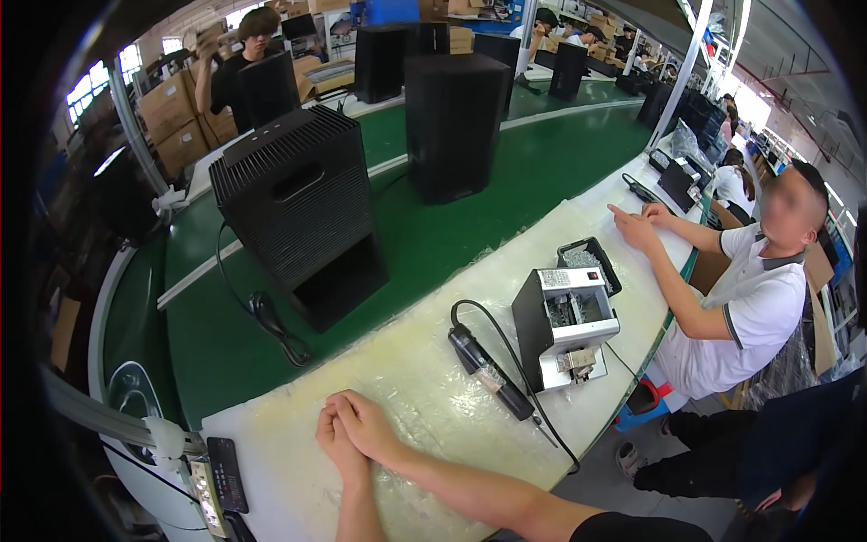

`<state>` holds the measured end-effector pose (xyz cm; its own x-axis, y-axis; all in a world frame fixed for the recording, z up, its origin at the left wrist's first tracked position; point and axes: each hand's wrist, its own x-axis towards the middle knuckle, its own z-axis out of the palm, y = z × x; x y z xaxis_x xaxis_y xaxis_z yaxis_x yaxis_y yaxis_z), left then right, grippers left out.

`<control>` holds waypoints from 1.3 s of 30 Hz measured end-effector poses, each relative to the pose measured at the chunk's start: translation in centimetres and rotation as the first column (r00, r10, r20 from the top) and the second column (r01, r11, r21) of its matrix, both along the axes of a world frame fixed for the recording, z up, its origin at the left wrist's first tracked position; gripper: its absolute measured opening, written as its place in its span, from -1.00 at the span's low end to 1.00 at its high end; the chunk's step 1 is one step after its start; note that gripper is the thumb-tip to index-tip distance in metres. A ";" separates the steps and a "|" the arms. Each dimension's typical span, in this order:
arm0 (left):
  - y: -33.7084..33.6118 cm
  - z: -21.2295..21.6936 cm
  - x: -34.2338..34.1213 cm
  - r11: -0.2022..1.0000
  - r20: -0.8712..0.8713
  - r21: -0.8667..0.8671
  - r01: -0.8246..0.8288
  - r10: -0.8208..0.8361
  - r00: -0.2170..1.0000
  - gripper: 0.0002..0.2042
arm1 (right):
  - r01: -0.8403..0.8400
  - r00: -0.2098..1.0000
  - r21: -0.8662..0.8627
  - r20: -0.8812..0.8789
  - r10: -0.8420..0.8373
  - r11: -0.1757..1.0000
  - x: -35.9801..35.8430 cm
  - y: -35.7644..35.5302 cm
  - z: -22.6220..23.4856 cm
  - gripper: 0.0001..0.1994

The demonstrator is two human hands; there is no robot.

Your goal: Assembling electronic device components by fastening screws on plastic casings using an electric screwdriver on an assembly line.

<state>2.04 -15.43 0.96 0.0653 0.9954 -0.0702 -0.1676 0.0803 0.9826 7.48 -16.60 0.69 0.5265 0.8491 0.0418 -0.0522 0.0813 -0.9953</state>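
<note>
Our right hand (370,428) lies against our left hand (334,437) over the white table (289,461) (we see no tool in them, and can't say how tightly either curls). The black screwdriver (490,373) lies to their right, beside the boxy screw machine (533,323). Its cord (519,358) loops near the table's edge; if our right arm (479,492) snags it, the screwdriver could slide and fall.

Clasped hands (366,428), corded screwdriver (490,373), pale worktable (280,452)

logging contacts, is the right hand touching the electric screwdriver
Apart: the head view shows the white worktop plainly between the right hand and the electric screwdriver.
</note>
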 end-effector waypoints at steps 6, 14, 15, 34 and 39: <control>0.6 -1.7 0.7 1.000 -0.047 -0.010 0.004 -0.004 0.999 -0.84 | -0.001 1.000 -0.027 0.021 0.001 1.000 0.2 0.0 -0.3 -0.77; 0.6 -1.5 -0.1 0.999 -0.051 0.041 0.021 -0.019 0.999 -0.83 | -0.010 1.000 -0.008 0.000 0.010 1.000 0.2 0.1 0.0 -0.76; 0.5 -1.1 -0.1 0.999 -0.052 0.043 0.019 -0.017 0.998 -0.83 | -0.007 1.000 -0.004 -0.006 0.007 1.000 0.2 0.1 -0.1 -0.77; 0.5 -1.8 -0.6 0.999 -0.019 0.022 0.040 -0.040 0.999 -0.82 | -0.005 1.000 -0.016 0.003 0.005 1.000 0.1 -0.1 0.3 -0.75; 0.6 -2.0 -0.6 1.000 -0.009 0.003 0.026 -0.026 1.000 -0.82 | -0.017 1.000 -0.020 -0.010 0.017 1.000 0.1 0.0 0.1 -0.77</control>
<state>1.47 -14.86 -1.06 0.0905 0.9936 -0.0675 -0.1571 0.0812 0.9842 7.58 -16.63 0.82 0.5121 0.8587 0.0197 -0.0635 0.0607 -0.9961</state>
